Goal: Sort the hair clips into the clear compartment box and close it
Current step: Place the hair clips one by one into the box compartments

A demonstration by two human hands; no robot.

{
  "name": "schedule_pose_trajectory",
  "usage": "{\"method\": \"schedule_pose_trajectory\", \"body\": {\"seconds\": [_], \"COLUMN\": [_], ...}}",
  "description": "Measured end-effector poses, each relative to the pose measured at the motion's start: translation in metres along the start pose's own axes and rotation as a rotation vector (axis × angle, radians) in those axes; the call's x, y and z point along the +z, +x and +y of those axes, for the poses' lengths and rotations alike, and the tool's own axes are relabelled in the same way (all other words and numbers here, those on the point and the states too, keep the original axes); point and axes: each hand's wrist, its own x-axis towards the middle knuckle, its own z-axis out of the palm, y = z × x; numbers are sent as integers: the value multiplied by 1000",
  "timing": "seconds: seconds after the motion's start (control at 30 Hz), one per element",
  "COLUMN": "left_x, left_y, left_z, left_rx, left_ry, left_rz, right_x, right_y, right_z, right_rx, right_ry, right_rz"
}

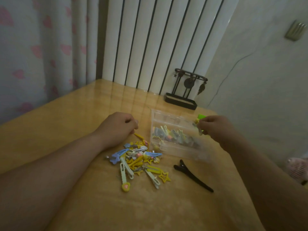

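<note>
A heap of hair clips (138, 160) in yellow, blue and pale green lies on the wooden table (66, 124) in front of me. The clear compartment box (175, 148) stands open to its right, with several clips in its middle compartment. My left hand (116, 129) rests curled on the table just above the heap, its fingertips at a yellow clip (139, 135); whether it grips it I cannot tell. My right hand (215, 126) hovers over the box's right end and pinches a small pale clip (199, 130) with a yellow ornament.
A long black clip (193, 175) lies alone, near the box's front edge. A black metal stand (185, 90) with hanging charms sits at the table's back. A green object (201, 116) shows behind my right hand. Curtain at left, wall at right.
</note>
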Motion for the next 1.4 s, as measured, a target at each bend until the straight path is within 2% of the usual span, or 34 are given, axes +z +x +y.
{"method": "schedule_pose_trajectory", "body": {"seconds": [0.33,0.53,1.13,1.27,1.4], "left_x": [1,0,0,0,0], "left_y": [2,2,1,1,2], "left_z": [-1,-1,-4,-4,-2], "left_rx": [-5,-8,-19,-12,-12], "left_ry": [-12,-10,-29,-29,-25], "left_rz": [3,2,-5,-2,-6], "right_x": [21,23,29,27,22], "right_y": [28,29,28,23,0], "right_z": [2,5,3,5,1], "right_rx": [-46,-101,-96,-117,-206], "right_ry": [-281,-356,-496,-445,-242], "right_rz": [-109,-149,-144,-89,123]}}
